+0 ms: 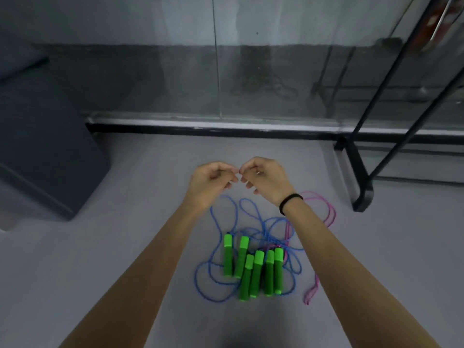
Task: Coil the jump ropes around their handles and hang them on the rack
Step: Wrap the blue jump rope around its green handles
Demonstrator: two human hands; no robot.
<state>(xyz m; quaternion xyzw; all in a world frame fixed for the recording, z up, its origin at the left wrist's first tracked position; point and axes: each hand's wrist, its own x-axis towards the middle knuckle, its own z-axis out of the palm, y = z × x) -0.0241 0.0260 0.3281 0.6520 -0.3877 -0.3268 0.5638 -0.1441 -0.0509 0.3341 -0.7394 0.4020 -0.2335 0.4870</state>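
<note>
Both arms are stretched out over the grey floor (120,247). The left hand (211,182) and right hand (263,177) hover side by side with fingers curled in, and their fingertips almost meet in the middle. Neither one is gripping anything as far as I can see. There's a black wristband (290,202) on the right wrist.

The jump ropes are all in a heap on the floor, nearer than the hands and between the forearms. Six green handles (256,270) lie roughly parallel, bunched together and pointing near-to-far. The blue cords (266,229) are a loose tangle of loops around and behind them, and some run under the left wrist. A pink cord (311,292) trails off on the right side, partly hidden behind the right forearm.

The rack (361,182) is a black metal frame standing to the far right, well apart from the pile, with its foot on the floor. A glass wall (251,84) runs across the far side, and a dark grey block (50,146) sits on the left.
</note>
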